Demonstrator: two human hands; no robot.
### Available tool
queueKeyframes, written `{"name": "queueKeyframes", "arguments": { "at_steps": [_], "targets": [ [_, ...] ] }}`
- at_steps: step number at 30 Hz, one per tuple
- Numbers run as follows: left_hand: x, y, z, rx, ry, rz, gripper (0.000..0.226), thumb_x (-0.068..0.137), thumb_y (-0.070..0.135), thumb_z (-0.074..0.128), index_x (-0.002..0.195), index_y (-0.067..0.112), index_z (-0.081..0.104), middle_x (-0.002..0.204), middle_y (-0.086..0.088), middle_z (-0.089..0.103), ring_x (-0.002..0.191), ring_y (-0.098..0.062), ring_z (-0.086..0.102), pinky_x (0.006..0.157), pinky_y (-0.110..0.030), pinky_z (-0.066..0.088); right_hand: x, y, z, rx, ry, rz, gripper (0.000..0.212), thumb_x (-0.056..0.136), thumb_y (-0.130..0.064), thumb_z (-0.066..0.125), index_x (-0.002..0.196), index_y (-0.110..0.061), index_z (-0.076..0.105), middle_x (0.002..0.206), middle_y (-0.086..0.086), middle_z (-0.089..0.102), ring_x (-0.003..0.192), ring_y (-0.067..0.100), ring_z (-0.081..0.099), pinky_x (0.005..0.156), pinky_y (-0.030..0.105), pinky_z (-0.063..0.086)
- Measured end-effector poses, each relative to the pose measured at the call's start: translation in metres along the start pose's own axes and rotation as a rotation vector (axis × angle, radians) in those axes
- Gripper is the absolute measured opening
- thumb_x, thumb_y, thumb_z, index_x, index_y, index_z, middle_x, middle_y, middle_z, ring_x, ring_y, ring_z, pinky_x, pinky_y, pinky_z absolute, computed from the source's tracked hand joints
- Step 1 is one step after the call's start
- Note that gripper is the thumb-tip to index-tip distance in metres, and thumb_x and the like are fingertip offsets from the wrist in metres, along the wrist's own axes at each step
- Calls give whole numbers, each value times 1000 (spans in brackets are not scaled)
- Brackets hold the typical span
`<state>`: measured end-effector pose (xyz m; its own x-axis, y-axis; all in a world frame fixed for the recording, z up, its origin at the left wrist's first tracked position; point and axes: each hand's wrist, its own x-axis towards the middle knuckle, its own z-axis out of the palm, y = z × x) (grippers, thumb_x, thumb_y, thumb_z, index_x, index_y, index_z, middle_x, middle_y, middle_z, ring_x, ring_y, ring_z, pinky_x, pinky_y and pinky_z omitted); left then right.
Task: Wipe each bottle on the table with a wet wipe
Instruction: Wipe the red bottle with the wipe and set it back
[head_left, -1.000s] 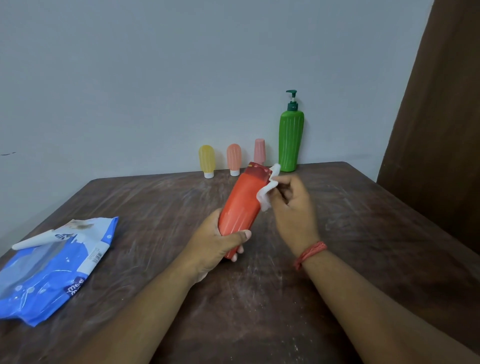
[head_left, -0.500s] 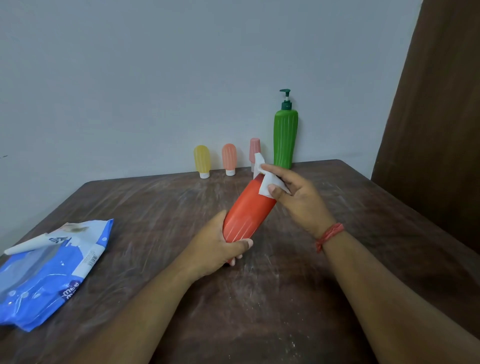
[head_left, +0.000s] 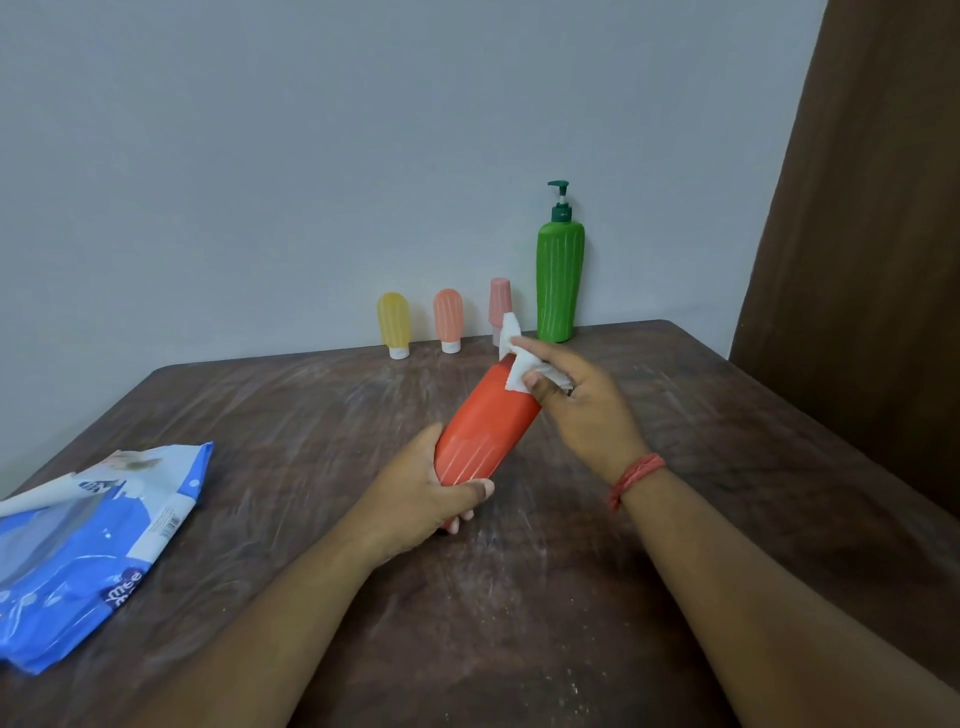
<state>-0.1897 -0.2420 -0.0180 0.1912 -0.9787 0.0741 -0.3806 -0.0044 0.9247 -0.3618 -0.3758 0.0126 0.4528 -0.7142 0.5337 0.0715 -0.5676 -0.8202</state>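
Left hand (head_left: 415, 499) had its grip wrapped round the base end of the red bottle (head_left: 485, 434), thumb across the front, bottle tilted with the top pointing away and held above the worktop (head_left: 675, 395). Right hand (head_left: 582, 405) pinched a white wet wipe (head_left: 517, 364) between thumb and fingers, pressed over the bottle's upper end; cap was hidden under the wipe.

Risks as I judged them:
- Bottle was held only at one end. A wet surface plus a push from the wiping hand at the far end could lever it out of the left grip and drop it onto the worktop.
- Wipe was bunched, with a loose corner sticking up. Small contact patch, so parts of the shoulder and cap could get missed.
- Couldn't tell if the cap was latched; rubbing over it could pop it or squeeze contents out.
- Bottle top sat close in view to the pink bottle (head_left: 498, 301) and green pump bottle (head_left: 560, 280) standing at the wall; a stroke overshooting forward could knock them over. Real gap unclear from this angle.

Yellow bottle (head_left: 393, 319) and orange bottle (head_left: 448, 314) stood further left, likely safe. Blue wipes pack (head_left: 88, 561) lay at left, well apart.
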Motion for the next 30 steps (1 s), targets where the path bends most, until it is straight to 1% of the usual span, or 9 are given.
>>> {"name": "queueKeyframes", "arguments": {
  "at_steps": [2,7,12,15,17,20,23,26,30],
  "targets": [
    [0,0,0,13,-6,-1,53,78,34,85,110,48,45,98,-7,71,71,-20,74,58,-27,57,0,-1,-1,19,-23,4,36,95,-15,63,125,-35,65,129,-7,65,120,6,59,101,26,48],
    [0,-1,1,-18,-11,-18,51,75,35,84,110,42,48,98,-9,70,67,-17,73,58,-26,56,0,-2,4,-54,236,7,19,88,-14,72,89,-30,62,95,3,68,88,18,64,74,33,54],
    [2,-6,2,-87,36,-12,53,73,34,86,112,39,50,101,-12,68,70,-22,73,59,-31,58,-4,-2,21,-39,362,84,13,90,-21,70,99,-21,61,101,5,68,93,20,65,81,40,57],
    [3,-7,1,-197,102,-18,60,65,38,86,115,37,52,102,-13,68,67,-21,71,57,-31,56,-15,-8,38,23,319,65,11,95,-37,62,103,-30,59,105,-2,67,99,13,64,86,34,55],
    [5,-9,-1,-278,146,-24,61,67,35,86,118,34,53,104,-14,67,66,-21,70,56,-31,54,-22,-11,48,-14,286,27,19,97,-48,52,92,-31,60,91,-8,66,85,4,62,76,27,52],
    [5,-9,-2,-380,189,-21,58,70,29,85,120,31,54,107,-15,66,65,-20,68,55,-31,53,-25,-9,57,-116,217,33,18,101,-30,53,86,-24,61,80,-9,64,74,3,57,67,28,49],
    [6,-9,-3,-366,136,-23,60,71,28,86,121,30,53,106,-15,66,66,-21,68,55,-31,54,-15,-11,51,1,279,92,5,96,-18,63,92,-21,64,90,-6,70,86,9,67,76,29,54],
    [6,-11,-2,-357,101,-25,64,68,31,88,122,31,54,102,-11,69,68,-22,69,56,-30,54,-16,-14,45,110,324,96,14,92,-18,68,92,-29,60,91,-4,72,87,9,69,77,25,55],
    [6,-11,-4,-452,145,-21,70,62,36,89,124,26,56,90,1,75,67,-21,67,54,-30,52,-24,-11,52,-99,150,54,14,91,-25,70,90,-35,59,89,-8,71,84,5,68,76,29,58]
  ]
}}
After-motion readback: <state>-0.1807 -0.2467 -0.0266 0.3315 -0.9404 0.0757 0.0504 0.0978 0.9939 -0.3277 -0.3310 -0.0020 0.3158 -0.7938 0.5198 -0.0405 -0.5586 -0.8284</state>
